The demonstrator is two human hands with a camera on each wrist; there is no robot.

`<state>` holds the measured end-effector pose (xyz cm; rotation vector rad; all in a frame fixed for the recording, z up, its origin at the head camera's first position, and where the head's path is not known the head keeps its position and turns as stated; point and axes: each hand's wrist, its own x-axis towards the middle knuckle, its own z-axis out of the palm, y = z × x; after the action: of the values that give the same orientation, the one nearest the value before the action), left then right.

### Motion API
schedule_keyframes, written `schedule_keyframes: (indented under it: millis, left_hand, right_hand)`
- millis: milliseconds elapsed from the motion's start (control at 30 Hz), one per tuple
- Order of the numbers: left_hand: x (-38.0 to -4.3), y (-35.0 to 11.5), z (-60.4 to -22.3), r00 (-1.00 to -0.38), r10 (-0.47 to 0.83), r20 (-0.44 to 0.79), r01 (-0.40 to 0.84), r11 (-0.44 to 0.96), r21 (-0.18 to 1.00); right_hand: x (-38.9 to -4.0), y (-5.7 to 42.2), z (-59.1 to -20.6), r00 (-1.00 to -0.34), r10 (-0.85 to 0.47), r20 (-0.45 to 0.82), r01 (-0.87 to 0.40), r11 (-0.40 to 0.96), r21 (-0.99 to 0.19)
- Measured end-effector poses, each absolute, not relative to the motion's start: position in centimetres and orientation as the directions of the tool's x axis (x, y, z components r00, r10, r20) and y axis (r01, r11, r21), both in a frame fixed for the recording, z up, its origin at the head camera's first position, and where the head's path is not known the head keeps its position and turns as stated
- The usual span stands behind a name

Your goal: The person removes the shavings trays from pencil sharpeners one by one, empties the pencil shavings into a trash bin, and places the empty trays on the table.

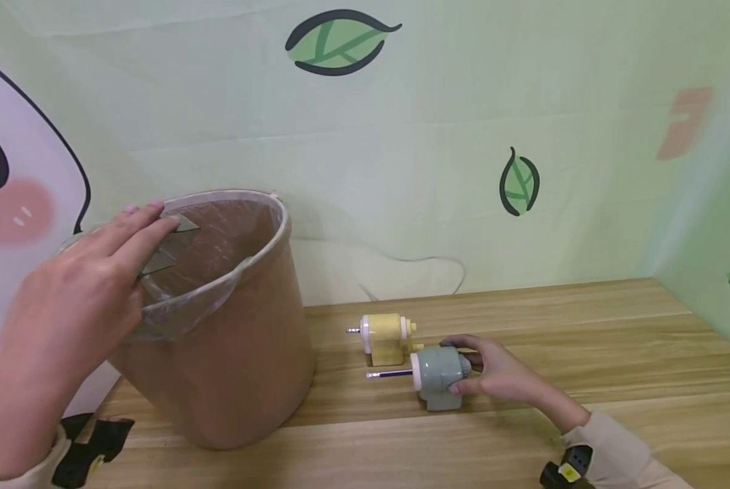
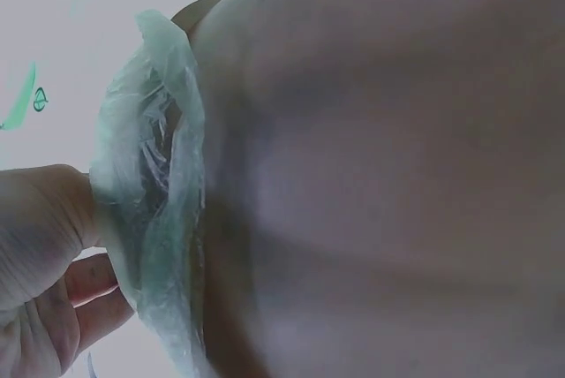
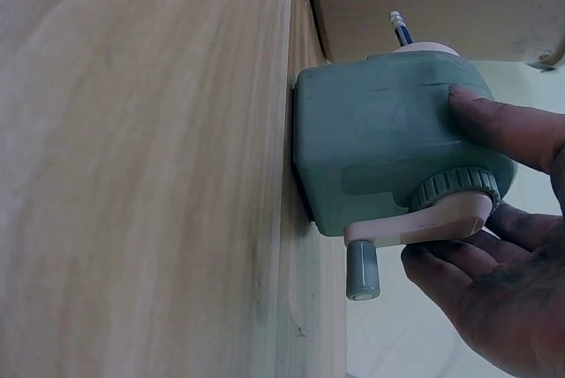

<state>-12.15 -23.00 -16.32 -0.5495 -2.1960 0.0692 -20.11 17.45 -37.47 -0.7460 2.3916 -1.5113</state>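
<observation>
My left hand (image 1: 80, 292) is over the near left rim of a brown bin (image 1: 236, 367), fingers reaching across its mouth. It holds a thin pale piece with dark edges (image 1: 159, 261), mostly hidden behind the fingers; its kind cannot be told. In the left wrist view, the bin's clear liner (image 2: 146, 175) covers part of the fingers. A grey-green crank pencil sharpener (image 1: 441, 377) stands on the table, a dark blue pencil (image 1: 392, 373) sticking out of its front. My right hand (image 1: 496, 373) grips its rear, the thumb on its body (image 3: 380, 131) and the fingers behind the crank (image 3: 424, 223).
Just behind the green sharpener stands a yellow pencil sharpener (image 1: 386, 336), also with a pencil in its front. Both are right of the bin on the wood-grain table (image 1: 585, 353). A pale green printed cloth (image 1: 401, 170) hangs along the back, with a thin cord (image 1: 426, 259) before it.
</observation>
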Motion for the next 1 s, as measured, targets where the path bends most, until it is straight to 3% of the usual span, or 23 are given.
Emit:
schedule_keyframes:
  millis: [367, 700, 1000]
  left_hand:
    - [-12.03, -22.93, -16.34, -0.515, 0.388, 0.764, 0.342, 0.911, -0.232]
    - [-11.99, -23.24, -16.59, -0.477, 0.272, 0.836, 0.246, 0.954, -0.17]
    - [-11.97, -23.69, -16.79, -0.441, 0.243, 0.864, 0.252, 0.957, -0.14]
  right_hand:
    - [-20.12, 17.4, -37.4, -0.849, -0.521, 0.088, -0.303, 0.344, -0.889]
    - [-20.04, 17.4, -37.35, -0.847, -0.524, 0.09, -0.306, 0.341, -0.889]
    - [-20.14, 17.48, -37.51, -0.844, -0.528, 0.095, -0.311, 0.337, -0.889]
